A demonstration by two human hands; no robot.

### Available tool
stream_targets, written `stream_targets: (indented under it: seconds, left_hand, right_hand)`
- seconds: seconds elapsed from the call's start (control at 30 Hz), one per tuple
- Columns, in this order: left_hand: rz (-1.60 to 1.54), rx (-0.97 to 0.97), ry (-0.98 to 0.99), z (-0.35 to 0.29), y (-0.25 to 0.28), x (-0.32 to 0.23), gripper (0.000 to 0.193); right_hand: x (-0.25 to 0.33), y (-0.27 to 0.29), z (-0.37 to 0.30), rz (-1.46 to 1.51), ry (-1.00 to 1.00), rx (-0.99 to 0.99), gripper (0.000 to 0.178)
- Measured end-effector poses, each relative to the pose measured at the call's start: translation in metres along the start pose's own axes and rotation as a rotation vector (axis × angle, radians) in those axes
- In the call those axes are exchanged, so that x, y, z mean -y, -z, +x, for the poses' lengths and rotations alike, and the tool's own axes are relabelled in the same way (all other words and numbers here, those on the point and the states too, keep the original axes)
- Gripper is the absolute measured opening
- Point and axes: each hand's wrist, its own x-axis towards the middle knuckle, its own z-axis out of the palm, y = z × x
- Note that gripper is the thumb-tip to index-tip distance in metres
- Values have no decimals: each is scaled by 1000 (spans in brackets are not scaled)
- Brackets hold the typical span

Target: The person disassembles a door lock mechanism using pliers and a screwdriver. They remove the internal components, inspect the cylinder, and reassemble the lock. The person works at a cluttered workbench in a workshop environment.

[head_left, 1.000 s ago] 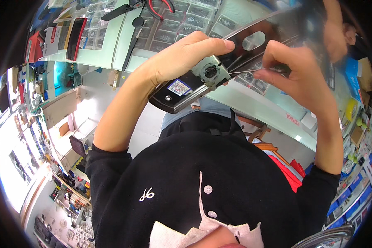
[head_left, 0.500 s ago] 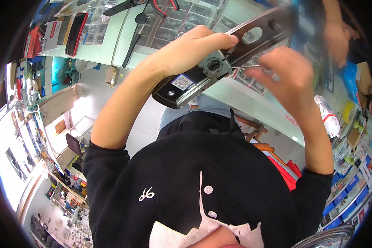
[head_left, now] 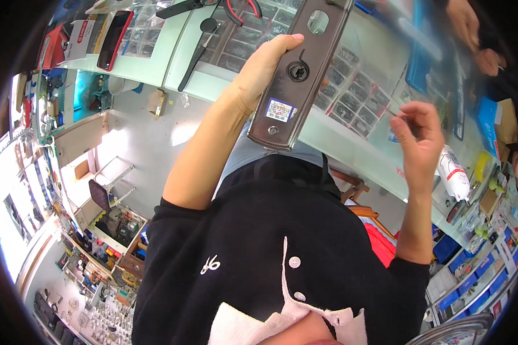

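Observation:
My left hand (head_left: 265, 66) grips a long dark brown metal door lock plate (head_left: 282, 95) by its left edge, with the thumb along its face. The plate is held up over the glass counter edge, tilted slightly to the right. In it sit an oval hole and a round socket with a black coil spring (head_left: 298, 71), whose loose wire end sticks up. A sticker and a small screw or rivet are near its lower end. To the right, apart from the plate, my right hand (head_left: 418, 129) pinches a thin metal tool (head_left: 389, 109); its exact kind is unclear.
Under the glass counter top (head_left: 385, 75) lie bagged small parts. On it are red-handled pliers (head_left: 236, 14), a watch (head_left: 198, 52), a red-edged phone (head_left: 115, 40) and a blue tray (head_left: 418, 52). Another person's hands (head_left: 466, 26) are at the far right, near a white wrapped roll (head_left: 453, 175).
The plate has swung more upright and its face has turned toward me. My right hand, earlier blurred with the tool at the socket, has moved away to the right and lower.

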Motion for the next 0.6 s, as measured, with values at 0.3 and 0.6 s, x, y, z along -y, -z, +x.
stream_targets:
  seconds: [0.3, 0.6]
  left_hand:
    - [-97, -201, -216, 20, -37, 5, 51]
    - [14, -263, -352, 23, -53, 15, 83]
  right_hand:
    - [3, -74, -11, 474, -214, 70, 61]
    - [9, -79, -3, -348, 205, -88, 95]
